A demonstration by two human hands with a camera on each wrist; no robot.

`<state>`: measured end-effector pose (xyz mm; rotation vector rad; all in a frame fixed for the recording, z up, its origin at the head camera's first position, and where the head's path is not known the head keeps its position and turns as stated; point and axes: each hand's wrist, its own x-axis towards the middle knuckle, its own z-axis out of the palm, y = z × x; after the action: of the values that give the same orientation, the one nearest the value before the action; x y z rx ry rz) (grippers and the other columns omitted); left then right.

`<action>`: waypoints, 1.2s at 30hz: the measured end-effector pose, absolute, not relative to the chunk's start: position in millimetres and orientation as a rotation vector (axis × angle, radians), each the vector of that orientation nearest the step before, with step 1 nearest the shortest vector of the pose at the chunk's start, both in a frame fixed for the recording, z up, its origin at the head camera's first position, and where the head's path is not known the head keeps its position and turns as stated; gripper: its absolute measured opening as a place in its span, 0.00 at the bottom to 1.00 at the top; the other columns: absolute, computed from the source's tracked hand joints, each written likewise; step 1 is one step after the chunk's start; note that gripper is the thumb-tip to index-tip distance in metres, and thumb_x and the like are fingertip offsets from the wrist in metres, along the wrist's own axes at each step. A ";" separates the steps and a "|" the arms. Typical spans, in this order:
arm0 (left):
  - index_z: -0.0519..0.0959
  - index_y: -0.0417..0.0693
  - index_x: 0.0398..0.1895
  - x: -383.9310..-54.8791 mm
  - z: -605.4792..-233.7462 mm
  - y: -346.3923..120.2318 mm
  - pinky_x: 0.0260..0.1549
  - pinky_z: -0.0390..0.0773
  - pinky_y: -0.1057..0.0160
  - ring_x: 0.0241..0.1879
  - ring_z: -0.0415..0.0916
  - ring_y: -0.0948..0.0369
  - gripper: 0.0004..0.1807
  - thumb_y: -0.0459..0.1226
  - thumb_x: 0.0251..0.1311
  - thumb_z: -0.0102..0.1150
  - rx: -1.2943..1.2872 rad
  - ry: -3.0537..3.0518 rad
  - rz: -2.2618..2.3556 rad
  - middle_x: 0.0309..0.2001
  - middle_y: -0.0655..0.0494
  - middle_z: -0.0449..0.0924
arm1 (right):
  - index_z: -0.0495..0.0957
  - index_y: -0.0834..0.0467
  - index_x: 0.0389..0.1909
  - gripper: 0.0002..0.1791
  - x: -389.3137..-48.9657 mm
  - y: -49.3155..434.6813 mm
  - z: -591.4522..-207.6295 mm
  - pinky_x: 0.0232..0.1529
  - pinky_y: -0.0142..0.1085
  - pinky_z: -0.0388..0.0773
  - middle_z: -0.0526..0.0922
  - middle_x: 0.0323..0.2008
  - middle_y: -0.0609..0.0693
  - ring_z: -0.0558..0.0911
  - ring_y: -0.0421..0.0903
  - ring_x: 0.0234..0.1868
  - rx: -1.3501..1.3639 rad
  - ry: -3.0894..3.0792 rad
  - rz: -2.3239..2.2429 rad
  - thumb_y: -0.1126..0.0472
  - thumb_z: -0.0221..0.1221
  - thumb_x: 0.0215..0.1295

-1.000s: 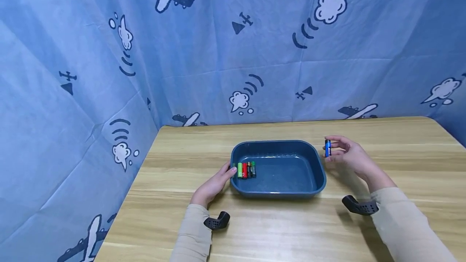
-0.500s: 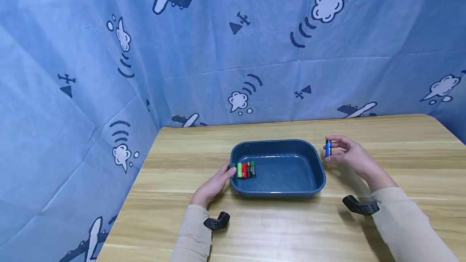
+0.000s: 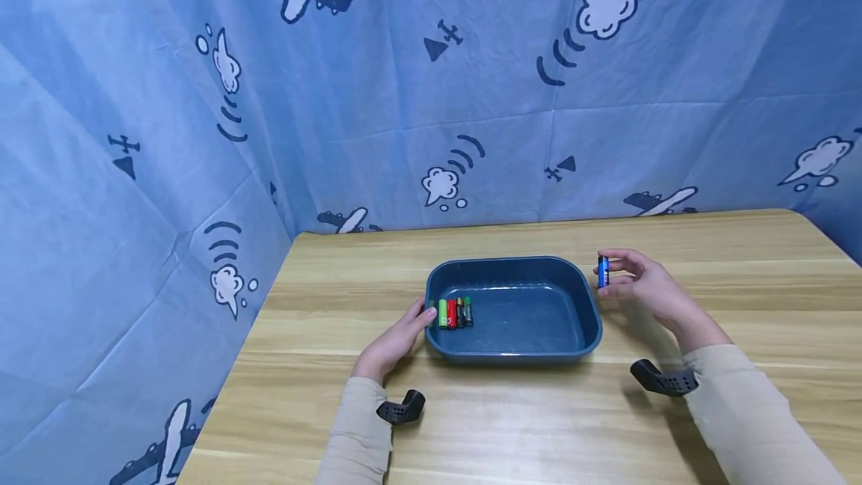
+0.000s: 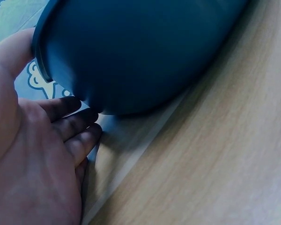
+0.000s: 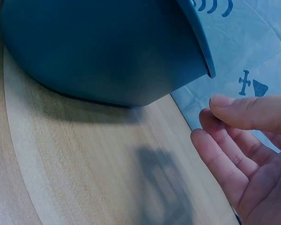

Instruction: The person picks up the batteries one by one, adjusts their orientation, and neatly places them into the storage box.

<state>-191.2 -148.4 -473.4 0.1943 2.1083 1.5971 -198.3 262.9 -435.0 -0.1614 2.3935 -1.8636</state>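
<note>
A dark blue plastic tub (image 3: pixel 525 355) stands on the table. My left hand (image 3: pixel 397 343) holds its left end, the thumb hooked over the rim and the fingers against the outer wall (image 4: pixel 131 56). Several batteries lie side by side in the tub at the left: a green battery (image 3: pixel 442 314), a red battery (image 3: pixel 452 314), and darker ones beside them. Just outside the tub's right end, my right hand (image 3: pixel 646 290) pinches a blue battery (image 3: pixel 603 272) upright between thumb and fingertips. In the right wrist view the battery is hidden behind the thumb and fingers.
The wood-grain table (image 3: pixel 525 425) extends around the tub. A blue curtain (image 3: pixel 498 96) printed with planes and clouds hangs behind it and along the left side. Black wrist mounts (image 3: pixel 663 380) project from both sleeves.
My right hand has shifted slightly left toward the tub with the blue battery. The left hand, the tub and the batteries in it stay in place.
</note>
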 end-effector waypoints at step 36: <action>0.47 0.52 0.73 -190.3 -471.3 -146.4 0.63 0.39 0.39 0.70 0.35 0.48 0.33 0.52 0.69 0.38 0.209 2.097 1.618 0.72 0.47 0.43 | 0.64 0.58 0.61 0.32 -199.4 249.0 -417.3 0.40 0.32 0.78 0.68 0.48 0.61 0.80 0.39 0.39 -0.174 2.406 -1.832 0.71 0.63 0.54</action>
<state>-190.3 -146.4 -471.3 0.2091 2.0973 1.6181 -199.4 249.0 -417.3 -0.1738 2.4061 -1.8322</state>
